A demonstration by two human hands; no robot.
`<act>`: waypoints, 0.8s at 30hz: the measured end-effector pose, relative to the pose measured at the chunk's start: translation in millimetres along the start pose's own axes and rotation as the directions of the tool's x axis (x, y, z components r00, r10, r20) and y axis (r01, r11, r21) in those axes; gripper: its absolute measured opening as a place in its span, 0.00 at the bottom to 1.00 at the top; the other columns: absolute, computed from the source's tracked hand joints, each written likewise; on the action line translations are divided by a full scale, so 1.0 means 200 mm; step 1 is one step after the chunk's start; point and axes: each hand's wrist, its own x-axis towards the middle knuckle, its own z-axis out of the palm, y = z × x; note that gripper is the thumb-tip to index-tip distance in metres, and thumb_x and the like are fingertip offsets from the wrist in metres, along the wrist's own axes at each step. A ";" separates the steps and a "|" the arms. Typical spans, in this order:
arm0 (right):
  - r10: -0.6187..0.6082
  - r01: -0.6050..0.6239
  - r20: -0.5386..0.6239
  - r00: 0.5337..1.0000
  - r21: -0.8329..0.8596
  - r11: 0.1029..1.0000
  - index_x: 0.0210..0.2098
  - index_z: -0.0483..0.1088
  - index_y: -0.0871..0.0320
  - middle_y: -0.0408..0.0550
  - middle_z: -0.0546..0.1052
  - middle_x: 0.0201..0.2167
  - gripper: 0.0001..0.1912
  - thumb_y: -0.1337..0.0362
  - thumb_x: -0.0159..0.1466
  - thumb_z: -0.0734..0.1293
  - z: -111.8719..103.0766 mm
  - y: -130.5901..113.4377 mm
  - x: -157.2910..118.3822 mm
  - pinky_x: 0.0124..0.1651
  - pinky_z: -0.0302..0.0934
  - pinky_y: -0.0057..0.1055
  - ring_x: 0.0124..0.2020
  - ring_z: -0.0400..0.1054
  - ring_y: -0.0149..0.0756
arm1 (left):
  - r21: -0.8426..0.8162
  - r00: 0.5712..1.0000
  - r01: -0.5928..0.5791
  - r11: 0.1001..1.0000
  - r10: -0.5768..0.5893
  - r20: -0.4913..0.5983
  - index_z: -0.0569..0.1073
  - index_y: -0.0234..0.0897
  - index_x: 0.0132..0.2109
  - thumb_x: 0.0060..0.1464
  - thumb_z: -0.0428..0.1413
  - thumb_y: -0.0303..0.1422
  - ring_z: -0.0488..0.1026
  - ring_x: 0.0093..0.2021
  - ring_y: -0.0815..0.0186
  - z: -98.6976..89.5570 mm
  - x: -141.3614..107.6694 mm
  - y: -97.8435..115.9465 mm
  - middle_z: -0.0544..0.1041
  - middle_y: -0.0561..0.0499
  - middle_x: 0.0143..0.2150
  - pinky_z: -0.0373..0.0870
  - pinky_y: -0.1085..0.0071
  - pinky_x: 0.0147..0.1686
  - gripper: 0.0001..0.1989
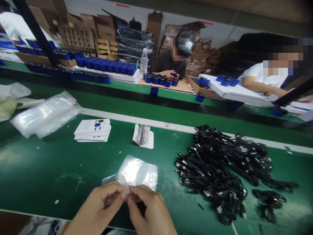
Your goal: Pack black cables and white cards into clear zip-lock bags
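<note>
We pinch a clear bag [137, 172] by its near edge at lower centre, our left hand [97, 205] and right hand [151, 210] both closed on it, black cables [210, 173] lying just right.

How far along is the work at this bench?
Done: no filled bag clearly shows. In hand: left hand and right hand pinch a clear plastic bag. Remaining: a heap of black cables, a pile of clear bags and a stack of printed cards lie untouched.

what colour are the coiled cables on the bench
Black; the coiled cables show best in the head view.
</note>
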 end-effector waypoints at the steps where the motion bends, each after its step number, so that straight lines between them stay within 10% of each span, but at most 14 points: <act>1: -0.005 0.004 -0.008 1.000 -0.008 1.000 0.38 0.75 0.58 0.47 0.78 0.30 0.14 0.75 0.57 0.62 0.00 0.00 0.00 0.34 0.63 0.26 0.30 0.73 0.36 | 0.008 1.000 -0.012 1.000 0.012 -0.004 0.75 0.40 0.31 0.56 0.52 0.39 0.73 0.32 0.66 0.00 0.00 0.00 0.75 0.54 0.29 0.69 0.77 0.33 0.11; 15: -0.110 0.092 -0.117 0.987 -0.156 0.984 0.25 0.68 0.56 0.42 0.72 0.21 0.07 0.72 0.56 0.61 0.07 0.00 0.00 0.27 0.53 0.25 0.23 0.67 0.32 | 0.418 0.968 -0.121 0.900 0.201 -0.152 0.60 0.42 0.26 0.57 0.48 0.42 0.69 0.22 0.69 0.02 -0.06 -0.02 0.68 0.59 0.21 0.64 0.78 0.23 0.14; 24: -0.027 0.017 -0.072 0.997 -0.143 0.990 0.26 0.63 0.56 0.42 0.70 0.22 0.09 0.64 0.63 0.59 0.07 -0.01 -0.01 0.25 0.52 0.25 0.23 0.65 0.31 | 0.385 0.961 -0.174 0.906 0.241 -0.132 0.65 0.41 0.24 0.58 0.46 0.38 0.66 0.22 0.70 0.01 -0.07 0.01 0.69 0.56 0.21 0.67 0.80 0.26 0.15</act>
